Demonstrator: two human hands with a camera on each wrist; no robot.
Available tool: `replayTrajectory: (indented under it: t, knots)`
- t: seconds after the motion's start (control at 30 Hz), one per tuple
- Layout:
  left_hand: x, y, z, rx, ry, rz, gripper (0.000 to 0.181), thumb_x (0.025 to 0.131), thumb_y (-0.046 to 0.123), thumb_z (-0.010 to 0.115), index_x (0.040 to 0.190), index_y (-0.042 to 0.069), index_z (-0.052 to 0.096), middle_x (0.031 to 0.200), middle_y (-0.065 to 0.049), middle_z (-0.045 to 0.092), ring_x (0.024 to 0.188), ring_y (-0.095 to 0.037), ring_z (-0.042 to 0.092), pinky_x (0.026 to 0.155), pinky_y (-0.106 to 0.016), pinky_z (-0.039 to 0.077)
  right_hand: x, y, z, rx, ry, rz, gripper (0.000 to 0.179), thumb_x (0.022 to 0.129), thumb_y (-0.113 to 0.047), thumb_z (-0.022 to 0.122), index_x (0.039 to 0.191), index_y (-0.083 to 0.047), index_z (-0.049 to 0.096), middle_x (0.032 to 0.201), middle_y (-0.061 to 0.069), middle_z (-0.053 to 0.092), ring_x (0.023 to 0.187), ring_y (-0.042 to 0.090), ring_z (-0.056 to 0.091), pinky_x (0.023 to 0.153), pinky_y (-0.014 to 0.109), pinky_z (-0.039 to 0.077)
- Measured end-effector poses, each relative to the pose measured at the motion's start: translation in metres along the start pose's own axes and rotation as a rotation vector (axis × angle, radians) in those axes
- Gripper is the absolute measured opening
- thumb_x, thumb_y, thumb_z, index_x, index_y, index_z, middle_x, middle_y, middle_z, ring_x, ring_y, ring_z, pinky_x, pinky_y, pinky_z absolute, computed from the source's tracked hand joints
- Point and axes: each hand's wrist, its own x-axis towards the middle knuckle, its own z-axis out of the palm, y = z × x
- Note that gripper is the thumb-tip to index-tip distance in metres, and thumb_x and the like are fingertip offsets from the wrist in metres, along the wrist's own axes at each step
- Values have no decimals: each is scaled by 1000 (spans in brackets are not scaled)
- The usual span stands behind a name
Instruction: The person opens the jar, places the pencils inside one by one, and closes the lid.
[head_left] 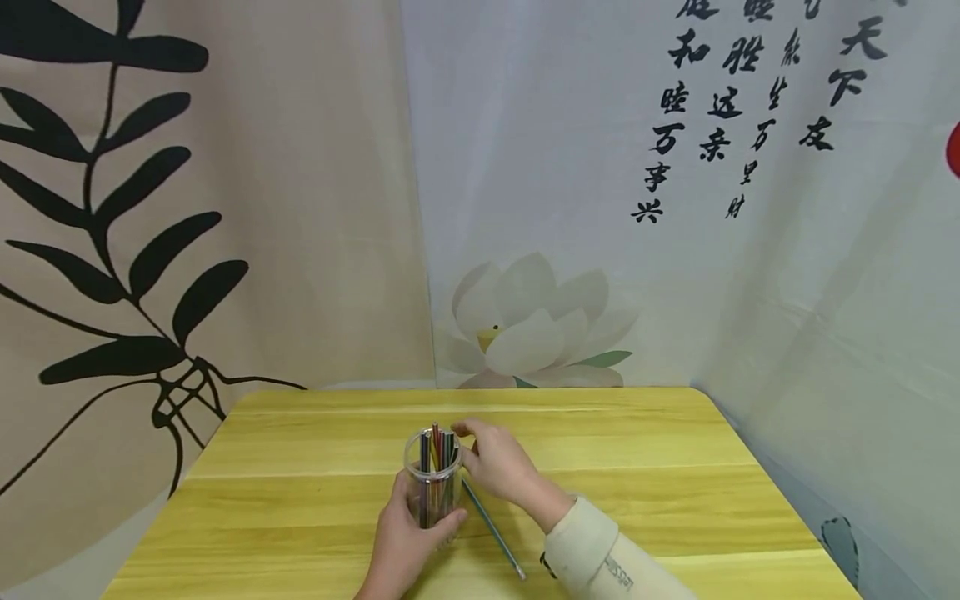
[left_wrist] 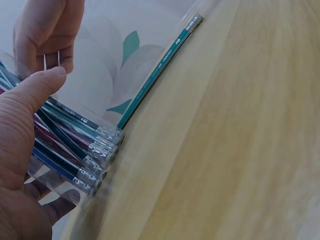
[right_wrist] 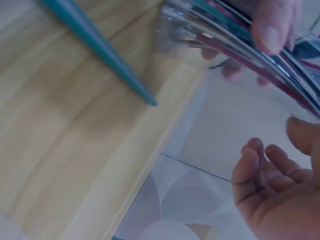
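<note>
My left hand (head_left: 405,533) grips a clear plastic cup (head_left: 432,477) around its side, thumb in front. Several pencils (head_left: 438,450) stand in the cup, dark, red and teal. Their metal ferrules and eraser ends rest at the bottom, plain in the left wrist view. My right hand (head_left: 498,462) is beside the rim on the right; in the right wrist view the right hand (right_wrist: 285,195) has its thumb apart from loosely bent fingers, with nothing between them. A single teal pencil (head_left: 491,527) lies on the table right of the cup, eraser end toward me.
The wood-grain table (head_left: 300,500) reaches back to a cloth backdrop (head_left: 322,208) printed with leaves, a lotus and writing. The table's right edge slopes down past my right sleeve (head_left: 600,550).
</note>
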Motion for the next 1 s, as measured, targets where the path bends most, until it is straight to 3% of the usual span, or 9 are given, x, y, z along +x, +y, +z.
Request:
replayTrajectory:
  t: [0.2,0.27,0.57,1.0]
  knots:
    - [0,-4,0,-6,-5,-2,88,83,39,94,149,13,42,137,-16,70,126,-36,69,103,-62,58,10,-4,-5,194,-7,38,34,113,-28,57,137,-7,68,134,12,74,113,28,73,90,39,64]
    - [-1,-4,0,-10,-6,-4,87,83,39,94,149,14,43,135,-15,71,125,-35,70,102,-61,58,12,-6,-6,247,-9,64,36,113,-34,57,136,-9,69,132,10,74,116,28,73,93,42,64]
    - [-1,-4,1,-26,-16,9,85,83,38,94,148,15,44,134,-15,71,121,-32,71,99,-58,60,15,-7,-9,342,-26,92,38,113,-40,54,132,-12,71,124,5,76,110,20,72,91,40,64]
    - [1,-2,-1,-27,-13,3,89,83,38,94,151,15,41,134,-15,71,122,-33,71,101,-59,60,22,-7,-13,368,-58,110,42,111,-45,57,136,-13,69,126,5,76,105,17,71,91,40,63]
